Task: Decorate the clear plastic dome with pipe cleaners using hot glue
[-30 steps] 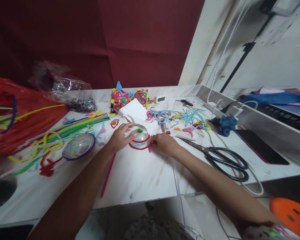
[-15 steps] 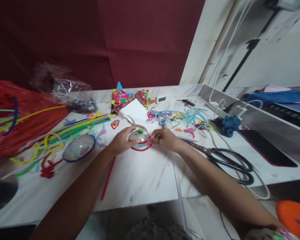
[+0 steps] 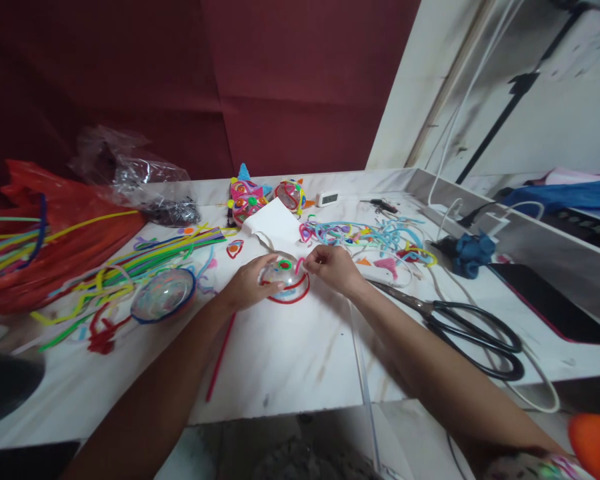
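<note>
A clear plastic half-ball (image 3: 289,279) lies dome up on the white table, with red pipe cleaner round its rim and a green and red spot on top. My left hand (image 3: 250,283) grips its left side, thumb at the front. At the dome's upper right, my right hand (image 3: 333,267) pinches a short pink pipe cleaner (image 3: 299,265). A straight red pipe cleaner (image 3: 221,359) lies in front of my left hand. Off to the left rests another clear half-ball (image 3: 164,295) with a blue rim.
Large black-handled scissors (image 3: 460,327) lie right of my right arm. Behind the hands are white paper (image 3: 276,223), decorated balls (image 3: 250,203) and tangled pipe cleaners (image 3: 375,233). A red plastic bag (image 3: 80,240) sits at left, a black phone-like slab (image 3: 555,300) at right.
My right hand has lifted up and away from the half-ball's right edge, bringing the pink pipe cleaner up with it. My left hand keeps its grip. The view has shifted slightly.
</note>
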